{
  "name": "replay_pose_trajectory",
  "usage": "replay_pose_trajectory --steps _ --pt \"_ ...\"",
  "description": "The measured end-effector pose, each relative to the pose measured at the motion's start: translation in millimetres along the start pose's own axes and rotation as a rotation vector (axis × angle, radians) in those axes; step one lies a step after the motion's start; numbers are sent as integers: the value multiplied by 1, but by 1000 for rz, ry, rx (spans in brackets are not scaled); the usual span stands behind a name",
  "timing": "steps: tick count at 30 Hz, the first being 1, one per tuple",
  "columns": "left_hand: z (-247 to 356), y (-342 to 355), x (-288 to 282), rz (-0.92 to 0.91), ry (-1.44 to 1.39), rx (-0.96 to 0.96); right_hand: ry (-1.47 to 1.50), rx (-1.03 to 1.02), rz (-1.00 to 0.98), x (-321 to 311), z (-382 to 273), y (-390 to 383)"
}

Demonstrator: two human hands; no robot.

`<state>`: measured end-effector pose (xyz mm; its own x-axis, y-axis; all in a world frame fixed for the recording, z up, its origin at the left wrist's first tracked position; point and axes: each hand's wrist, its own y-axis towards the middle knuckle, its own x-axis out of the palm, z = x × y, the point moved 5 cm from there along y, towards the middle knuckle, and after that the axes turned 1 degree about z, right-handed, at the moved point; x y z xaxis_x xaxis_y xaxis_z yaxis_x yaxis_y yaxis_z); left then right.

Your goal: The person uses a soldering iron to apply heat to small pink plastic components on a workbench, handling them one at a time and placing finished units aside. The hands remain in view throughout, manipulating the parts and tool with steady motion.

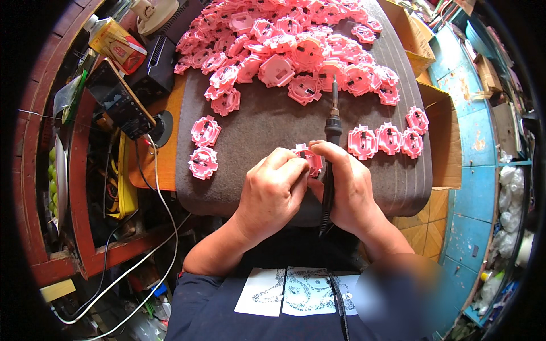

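Both my hands meet at the near edge of a dark grey padded work surface [256,125]. A small pink plastic part [310,159] is pinched between the fingers of my left hand [273,184]; my fingers cover much of it. My right hand [350,184] also touches that part and has a soldering iron [333,128] tucked against its palm, the metal tip pointing away from me. The iron's black cord runs down over my lap. Beyond my hands lies a large heap of similar pink parts [278,71], many with a small black piece inside.
Separate pink parts stand at left [203,163] and right [389,139]. A phone [119,105] leans on a stand at far left, beside a bottle [116,45] and a black box [153,68]. Cardboard boxes [443,136] flank the right edge. White cables [165,210] hang lower left.
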<state>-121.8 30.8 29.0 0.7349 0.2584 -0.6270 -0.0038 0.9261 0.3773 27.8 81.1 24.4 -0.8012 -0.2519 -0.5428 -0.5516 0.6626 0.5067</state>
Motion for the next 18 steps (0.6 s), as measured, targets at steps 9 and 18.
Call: replay_pose_trajectory --steps 9,18 --pt "-24 -42 -74 385 211 -168 -2 -10 41 -2 -1 0" --pt "-36 -62 -73 314 423 -95 -239 103 95 -32 15 -7"
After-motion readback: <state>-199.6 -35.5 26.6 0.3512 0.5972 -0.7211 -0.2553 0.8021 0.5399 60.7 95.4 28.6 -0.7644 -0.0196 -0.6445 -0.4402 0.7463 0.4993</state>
